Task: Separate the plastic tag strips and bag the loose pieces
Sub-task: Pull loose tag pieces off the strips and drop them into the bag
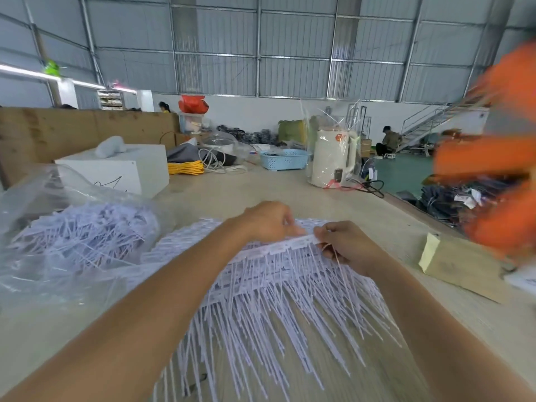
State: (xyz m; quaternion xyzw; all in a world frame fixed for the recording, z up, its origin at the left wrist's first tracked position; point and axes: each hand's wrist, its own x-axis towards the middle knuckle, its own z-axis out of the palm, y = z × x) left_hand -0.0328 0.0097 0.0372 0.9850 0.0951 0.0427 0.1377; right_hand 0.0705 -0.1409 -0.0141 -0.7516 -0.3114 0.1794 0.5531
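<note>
A heap of white plastic tag strips (269, 300) lies on the table in front of me, thin tails fanned toward me. My left hand (268, 220) grips the top strip (278, 248) along its header band. My right hand (346, 243) pinches the right end of that same strip, with a loose tail curling under its fingers. At the left a clear plastic bag (52, 256) lies open on the table, holding a pile of loose white pieces (84, 230).
A white box (136, 166) stands behind the bag. Farther back are a yellow cable coil (185, 167), a blue basket (284, 159) and a wrapped white kettle (332, 158). A cardboard piece (461, 265) lies at the right. A blurred orange shape (499, 169) fills the right edge.
</note>
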